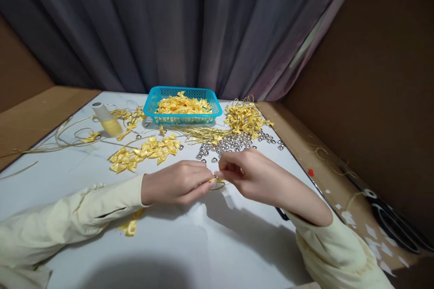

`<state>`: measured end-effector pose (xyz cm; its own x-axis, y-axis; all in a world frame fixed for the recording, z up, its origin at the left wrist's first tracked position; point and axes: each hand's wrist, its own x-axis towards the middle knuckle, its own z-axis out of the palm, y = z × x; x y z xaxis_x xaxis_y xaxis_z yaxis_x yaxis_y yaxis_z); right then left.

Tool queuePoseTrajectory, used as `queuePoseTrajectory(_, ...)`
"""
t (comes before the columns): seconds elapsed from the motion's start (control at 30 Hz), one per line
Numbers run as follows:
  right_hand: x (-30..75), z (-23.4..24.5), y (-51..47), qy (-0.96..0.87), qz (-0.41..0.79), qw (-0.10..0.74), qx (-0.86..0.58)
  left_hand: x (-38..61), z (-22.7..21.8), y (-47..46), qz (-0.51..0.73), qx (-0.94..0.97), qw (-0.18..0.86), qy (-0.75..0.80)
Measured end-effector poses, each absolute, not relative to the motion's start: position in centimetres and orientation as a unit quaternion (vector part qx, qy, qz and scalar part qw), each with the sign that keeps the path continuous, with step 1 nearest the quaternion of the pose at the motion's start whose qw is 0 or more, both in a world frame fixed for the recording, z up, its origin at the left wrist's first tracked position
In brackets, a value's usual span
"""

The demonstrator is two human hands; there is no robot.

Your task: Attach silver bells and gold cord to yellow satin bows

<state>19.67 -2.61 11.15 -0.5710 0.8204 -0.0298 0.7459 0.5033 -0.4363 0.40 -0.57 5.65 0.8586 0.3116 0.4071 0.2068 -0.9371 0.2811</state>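
My left hand (179,184) is closed, its thumb and finger pinching a small yellow ribbon bow (213,180). A loop of gold cord (219,187) curves out beneath the fingertips. Against it, my right hand (252,172) is closed in a pinch at the same spot. A tiny shiny silver bit shows between the two hands, perhaps a bead; what exactly the right fingers grip is too small to tell. Just beyond the hands lie scattered silver beads (226,143) and a cluster of loose yellow bows (145,151). Another yellow bow (130,226) lies partly hidden below my left forearm.
A turquoise basket (183,119) of yellow bows stands at the back. Right of it is a pile of corded bows (246,117), with gold cords (203,134) in front. A bottle (107,120) leans at left. Black scissors (393,221) and paper scraps are at right.
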Motion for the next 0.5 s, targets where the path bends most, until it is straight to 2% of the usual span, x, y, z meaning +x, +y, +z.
queuePoseTrajectory(0.3, 18.9, 12.2, -1.9, -0.718, 0.446, 0.223, -0.486, 0.3, 5.0, -0.4, 0.314, 0.92, 0.141, 0.186)
queuePoseTrajectory(0.5, 19.1, 12.0, -2.0, -0.681, 0.451, 0.332, -0.472, 0.4, 4.9, -0.3, 0.361, 0.896, 0.153, 0.209)
